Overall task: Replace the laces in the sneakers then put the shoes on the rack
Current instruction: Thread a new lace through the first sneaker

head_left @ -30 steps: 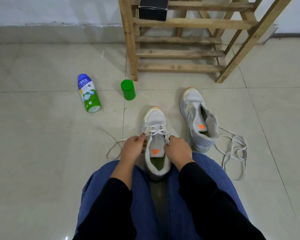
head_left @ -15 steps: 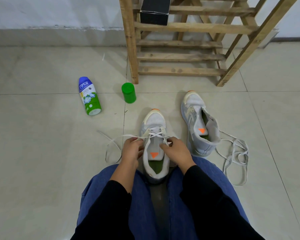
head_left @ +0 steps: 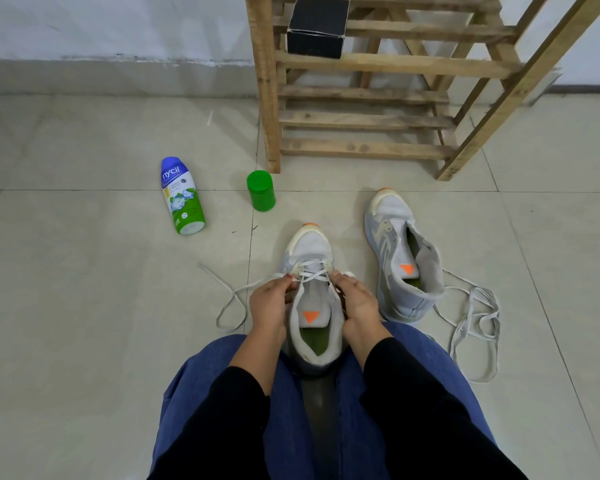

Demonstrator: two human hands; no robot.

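Sneaker point(head_left: 312, 299) sits upright on the floor point(head_left: 84, 306) between the person's knees, toe pointing at the rack point(head_left: 361, 147), heel tucked in between the blue-jeaned legs point(head_left: 222, 375). White lace point(head_left: 312, 271) is crossed through the lower eyelets only; upper eyelets unthreaded, tongue with an orange triangle exposed. Left hand point(head_left: 269, 303) is clenched at the left eyelet row, thumb and fingertips pinching the lace, whose free end runs off left and loops on the tiles. Right hand point(head_left: 355, 301) is curled against the right eyelet row, pinching the lace there; exact fingertip contact hidden by the knuckles. Second sneaker point(head_left: 400, 265) stands just to the right of the first, apart from it, unlaced, tongue pushed open. Loose lace point(head_left: 475, 323) lies tangled on the floor right of that shoe, touching its heel side. Rack is wooden, slatted, against the wall; black box point(head_left: 317, 27) on an upper shelf. Powder bottle point(head_left: 182, 195) lies on its side to the left, green cap point(head_left: 261, 190) upright near the rack's front leg.
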